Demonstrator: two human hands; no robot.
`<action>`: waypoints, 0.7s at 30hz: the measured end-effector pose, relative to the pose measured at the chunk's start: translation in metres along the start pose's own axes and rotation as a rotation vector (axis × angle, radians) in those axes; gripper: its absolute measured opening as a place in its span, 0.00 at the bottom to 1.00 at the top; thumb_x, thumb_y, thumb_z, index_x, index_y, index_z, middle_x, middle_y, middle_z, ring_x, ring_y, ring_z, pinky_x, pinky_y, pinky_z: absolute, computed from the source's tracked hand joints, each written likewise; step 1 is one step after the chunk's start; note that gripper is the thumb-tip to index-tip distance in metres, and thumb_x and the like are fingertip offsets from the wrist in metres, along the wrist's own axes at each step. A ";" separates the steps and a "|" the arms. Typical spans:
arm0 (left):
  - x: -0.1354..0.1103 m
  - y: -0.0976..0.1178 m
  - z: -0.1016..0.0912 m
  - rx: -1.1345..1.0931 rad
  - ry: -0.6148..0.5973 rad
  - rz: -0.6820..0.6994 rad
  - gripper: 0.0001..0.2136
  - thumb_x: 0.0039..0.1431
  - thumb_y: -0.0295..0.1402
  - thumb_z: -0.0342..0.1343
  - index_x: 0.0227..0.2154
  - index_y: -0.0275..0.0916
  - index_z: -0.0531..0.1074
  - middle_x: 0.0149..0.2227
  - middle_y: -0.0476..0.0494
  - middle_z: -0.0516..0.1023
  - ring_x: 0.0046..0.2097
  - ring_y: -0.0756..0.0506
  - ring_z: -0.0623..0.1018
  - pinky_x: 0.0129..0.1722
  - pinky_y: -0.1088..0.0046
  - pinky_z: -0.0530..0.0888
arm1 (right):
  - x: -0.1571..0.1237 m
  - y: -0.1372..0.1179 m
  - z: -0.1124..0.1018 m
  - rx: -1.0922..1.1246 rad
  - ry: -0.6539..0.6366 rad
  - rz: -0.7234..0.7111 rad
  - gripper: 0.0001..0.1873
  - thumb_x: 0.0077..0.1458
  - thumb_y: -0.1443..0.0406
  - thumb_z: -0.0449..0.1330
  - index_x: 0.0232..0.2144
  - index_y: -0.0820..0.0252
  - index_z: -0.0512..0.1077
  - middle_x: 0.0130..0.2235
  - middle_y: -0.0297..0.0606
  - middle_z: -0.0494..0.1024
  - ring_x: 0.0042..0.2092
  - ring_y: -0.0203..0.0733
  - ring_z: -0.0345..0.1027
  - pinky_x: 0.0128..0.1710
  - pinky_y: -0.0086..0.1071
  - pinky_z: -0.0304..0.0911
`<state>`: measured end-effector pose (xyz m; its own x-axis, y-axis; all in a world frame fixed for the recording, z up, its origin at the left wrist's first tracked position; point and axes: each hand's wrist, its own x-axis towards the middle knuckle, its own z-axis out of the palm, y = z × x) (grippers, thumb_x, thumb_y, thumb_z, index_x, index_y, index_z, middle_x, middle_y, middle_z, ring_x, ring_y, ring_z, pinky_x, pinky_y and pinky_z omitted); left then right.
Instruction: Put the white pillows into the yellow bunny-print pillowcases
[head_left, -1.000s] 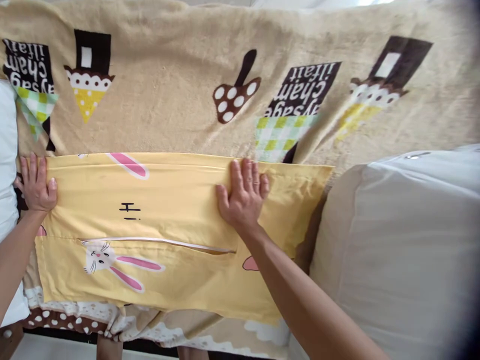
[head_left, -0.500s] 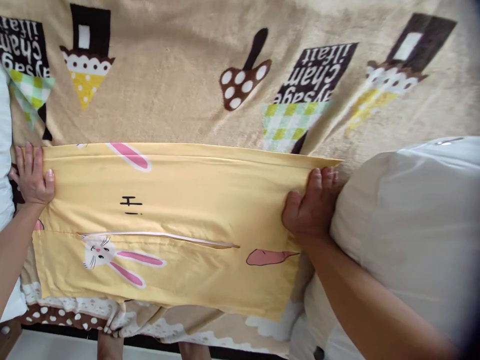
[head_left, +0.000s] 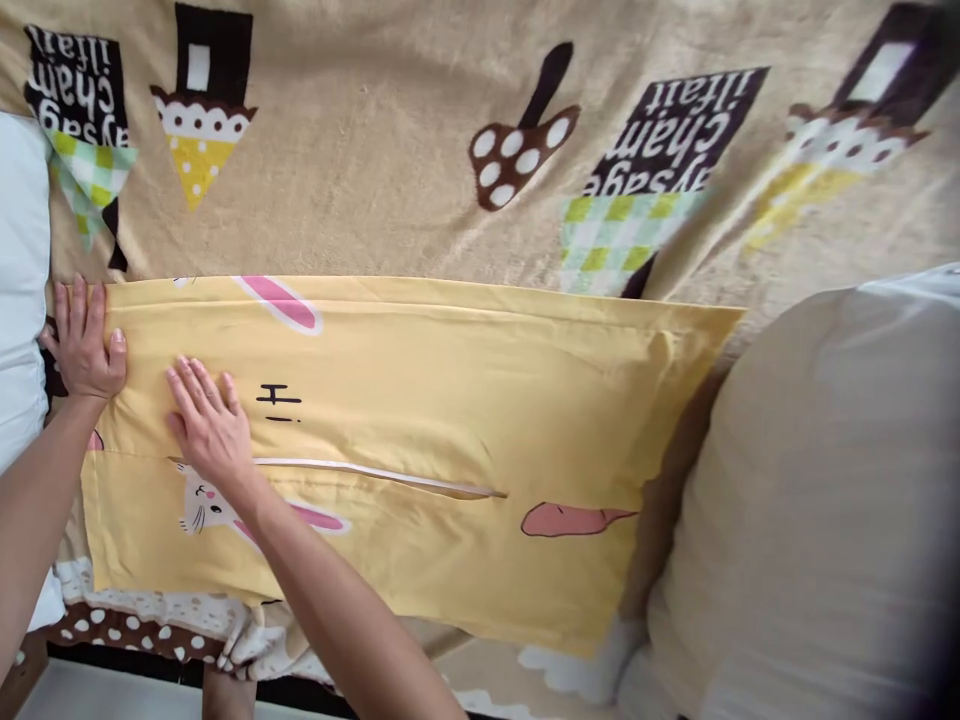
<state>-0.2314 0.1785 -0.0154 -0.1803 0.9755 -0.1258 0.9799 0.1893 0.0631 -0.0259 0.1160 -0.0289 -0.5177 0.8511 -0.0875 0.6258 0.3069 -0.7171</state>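
Observation:
A yellow pillowcase [head_left: 420,390] printed with rabbits, a carrot-like shape and the letters "Hi" lies spread out flat. A white-edged slit [head_left: 375,472] runs lengthwise across its lower half and gapes slightly at its right end. My left hand [head_left: 86,345] rests palm down on the pillowcase's left edge, fingers extended. Flat on the fabric just right of it lies my right hand [head_left: 211,420], fingers stretched out, left of the letters. My right forearm covers part of the rabbit print. Small wrinkles show around the slit and near the right end.
Beneath the pillowcase is a beige patterned blanket [head_left: 360,150]. A plump white pillow [head_left: 810,500] stands at the right, close to the pillowcase's right end. Other white bedding [head_left: 22,280] lies at the left edge. A leg [head_left: 229,692] shows below the bed's near edge.
My right hand has left the pillowcase's right end and moved far left, onto the fabric near my left hand. My left hand stays on the left edge. The view has shifted slightly.

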 end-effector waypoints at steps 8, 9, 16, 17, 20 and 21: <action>-0.001 -0.005 0.009 -0.065 0.136 0.088 0.32 0.63 0.43 0.40 0.67 0.34 0.53 0.70 0.35 0.49 0.70 0.34 0.48 0.62 0.49 0.42 | -0.140 0.204 -0.134 -0.457 0.071 0.248 0.31 0.63 0.54 0.48 0.65 0.55 0.58 0.67 0.45 0.58 0.68 0.50 0.49 0.67 0.53 0.39; -0.001 -0.006 0.009 -0.070 0.141 0.093 0.31 0.63 0.43 0.40 0.67 0.34 0.53 0.70 0.35 0.49 0.70 0.34 0.48 0.62 0.49 0.42 | -0.160 0.229 -0.151 -0.481 0.089 0.311 0.32 0.62 0.52 0.47 0.65 0.59 0.58 0.67 0.47 0.57 0.68 0.53 0.48 0.66 0.55 0.40; 0.000 0.005 -0.002 -0.016 0.087 0.089 0.37 0.64 0.53 0.30 0.67 0.30 0.49 0.70 0.30 0.47 0.71 0.34 0.45 0.58 0.41 0.45 | -0.236 0.320 -0.195 -0.443 0.296 0.536 0.39 0.59 0.50 0.43 0.69 0.54 0.47 0.70 0.37 0.48 0.69 0.57 0.43 0.66 0.52 0.40; 0.000 0.006 -0.004 0.018 0.058 0.076 0.37 0.64 0.54 0.28 0.66 0.29 0.48 0.70 0.29 0.46 0.71 0.35 0.43 0.55 0.40 0.46 | -0.238 0.323 -0.194 -0.425 0.309 0.534 0.38 0.59 0.50 0.43 0.69 0.51 0.46 0.70 0.33 0.47 0.69 0.57 0.42 0.66 0.52 0.39; 0.003 0.006 -0.010 0.095 -0.011 0.030 0.37 0.63 0.52 0.25 0.66 0.28 0.45 0.70 0.26 0.42 0.71 0.38 0.40 0.49 0.39 0.45 | -0.236 0.325 -0.194 -0.395 0.327 0.521 0.37 0.60 0.50 0.43 0.69 0.48 0.46 0.70 0.31 0.47 0.69 0.56 0.43 0.66 0.51 0.37; 0.004 0.005 -0.012 0.094 -0.018 0.026 0.37 0.63 0.52 0.25 0.66 0.28 0.45 0.70 0.26 0.41 0.71 0.37 0.39 0.49 0.38 0.45 | -0.233 0.322 -0.195 -0.394 0.330 0.525 0.37 0.60 0.50 0.43 0.69 0.50 0.48 0.70 0.34 0.49 0.69 0.57 0.44 0.66 0.52 0.37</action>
<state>-0.2282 0.1844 -0.0033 -0.1542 0.9775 -0.1436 0.9880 0.1519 -0.0266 0.4105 0.0995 -0.1047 0.0718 0.9930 -0.0937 0.9384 -0.0991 -0.3311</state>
